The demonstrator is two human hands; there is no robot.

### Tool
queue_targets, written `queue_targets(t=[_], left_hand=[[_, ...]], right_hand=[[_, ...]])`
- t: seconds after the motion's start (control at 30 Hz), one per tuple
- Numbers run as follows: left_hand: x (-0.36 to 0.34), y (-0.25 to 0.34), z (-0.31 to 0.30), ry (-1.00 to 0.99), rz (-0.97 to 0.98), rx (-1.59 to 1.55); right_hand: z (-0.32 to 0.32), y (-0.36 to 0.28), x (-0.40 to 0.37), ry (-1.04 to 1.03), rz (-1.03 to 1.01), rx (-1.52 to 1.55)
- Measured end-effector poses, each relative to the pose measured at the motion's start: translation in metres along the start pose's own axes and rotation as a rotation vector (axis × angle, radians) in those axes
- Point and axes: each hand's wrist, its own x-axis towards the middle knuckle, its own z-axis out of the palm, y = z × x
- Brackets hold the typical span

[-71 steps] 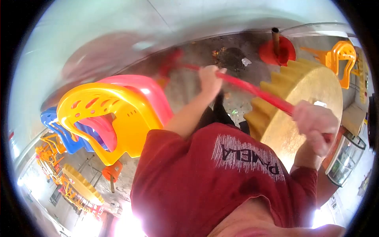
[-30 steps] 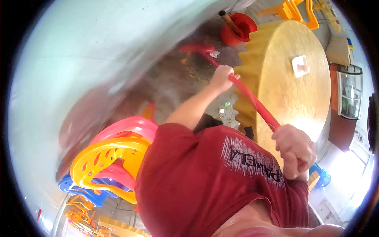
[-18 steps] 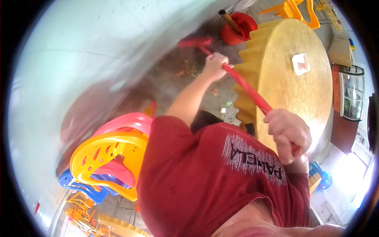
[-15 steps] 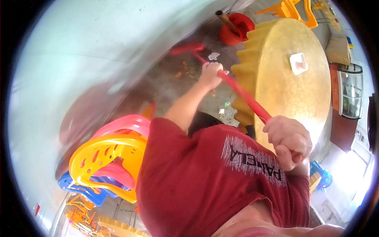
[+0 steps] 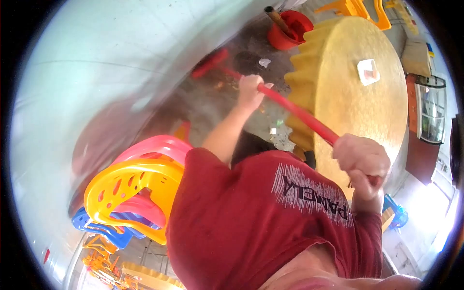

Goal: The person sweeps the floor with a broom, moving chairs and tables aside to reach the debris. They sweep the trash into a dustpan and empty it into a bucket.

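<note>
Both my hands grip a broom with a long red handle (image 5: pixel 295 112). My left hand (image 5: pixel 250 90) is closed around the lower part of the handle, arm stretched out over the floor. Closed on the upper end of the handle, my right hand (image 5: pixel 361 162) is close to my red shirt (image 5: pixel 261 217). The red broom head (image 5: pixel 209 63) is blurred and rests on the dirty concrete floor (image 5: pixel 227 104) by the pale wall. Scraps of litter (image 5: pixel 274 129) lie on the floor near the handle.
A round table with a yellow scalloped cloth (image 5: pixel 348 92) stands to the right, with a small white holder (image 5: pixel 369 72) on it. A red base with a pole (image 5: pixel 289 22) stands beyond. Stacked yellow, pink and blue plastic chairs (image 5: pixel 133 186) are at the left. A glass case (image 5: pixel 427 116) is far right.
The broom head has swung left along the floor toward the wall. My left hand moved slightly left with the handle, and my right hand shifted a little to the right.
</note>
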Motion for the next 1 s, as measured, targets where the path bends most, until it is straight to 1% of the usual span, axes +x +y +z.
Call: queue_targets(t=[0.03,0.1,0.13,0.17,0.23,0.27,0.3,0.33,0.4,0.43,0.5,0.53,0.6,0.63,0.7,0.73,0.77,0.8,0.9,0.93,1.0], left_hand=[[0.003,0.012,-0.003,0.028,0.068,0.024],[0.006,0.040,-0.006,0.096,0.118,-0.055],[0.000,0.051,-0.009,0.124,0.140,-0.097],[-0.005,0.056,-0.015,0.064,0.056,-0.125],[-0.016,0.041,-0.016,0.164,-0.040,-0.094],[-0.022,0.029,-0.017,0.214,-0.087,-0.077],[-0.026,0.017,-0.022,0.211,-0.139,-0.055],[-0.034,0.008,-0.016,0.209,-0.139,-0.066],[-0.043,0.002,-0.007,0.214,-0.142,-0.088],[-0.047,0.006,-0.005,0.107,-0.131,-0.002],[-0.046,0.022,0.000,0.020,-0.076,-0.046],[-0.044,0.036,0.001,-0.025,-0.049,-0.069],[-0.040,0.066,0.005,0.042,-0.042,-0.128],[-0.036,0.070,0.005,0.103,0.011,-0.127],[-0.024,0.060,0.003,0.115,-0.049,-0.073],[-0.016,0.050,0.000,0.124,-0.082,-0.045],[-0.010,0.036,-0.005,0.029,-0.197,-0.086],[-0.009,0.017,0.000,-0.024,-0.254,-0.090],[-0.031,0.024,0.023,-0.056,-0.117,-0.045],[-0.037,0.040,0.025,-0.084,-0.087,-0.084],[-0.044,0.072,0.028,-0.142,-0.038,-0.223]], right_hand=[[-0.001,-0.009,-0.005,0.060,-0.009,0.023],[-0.017,-0.025,-0.003,0.028,-0.050,0.133],[-0.028,-0.033,-0.003,-0.061,-0.064,0.223],[-0.034,-0.035,-0.004,-0.143,-0.104,0.262],[-0.025,-0.014,-0.012,-0.199,-0.088,0.252],[-0.016,-0.010,-0.009,-0.225,-0.039,0.153],[-0.005,-0.007,-0.005,-0.256,0.007,0.054],[-0.005,0.007,0.000,-0.378,0.039,0.219],[-0.003,0.004,-0.001,-0.371,0.048,0.194],[-0.005,-0.001,-0.003,-0.298,0.038,0.212],[-0.016,-0.011,-0.011,-0.174,-0.026,0.282],[-0.024,-0.022,-0.010,-0.157,-0.025,0.318],[-0.032,-0.026,-0.008,-0.159,-0.094,0.316],[-0.035,-0.028,-0.009,-0.153,-0.121,0.311],[-0.038,-0.032,-0.012,-0.148,-0.161,0.297],[-0.029,-0.022,-0.016,-0.087,-0.093,0.186],[-0.020,-0.012,-0.020,-0.035,-0.020,0.078],[-0.015,-0.008,-0.015,-0.020,-0.011,0.075],[-0.012,-0.011,-0.009,0.053,-0.009,0.142],[-0.031,-0.020,-0.015,-0.029,0.051,0.165],[-0.054,-0.033,-0.025,-0.089,0.021,0.249]])
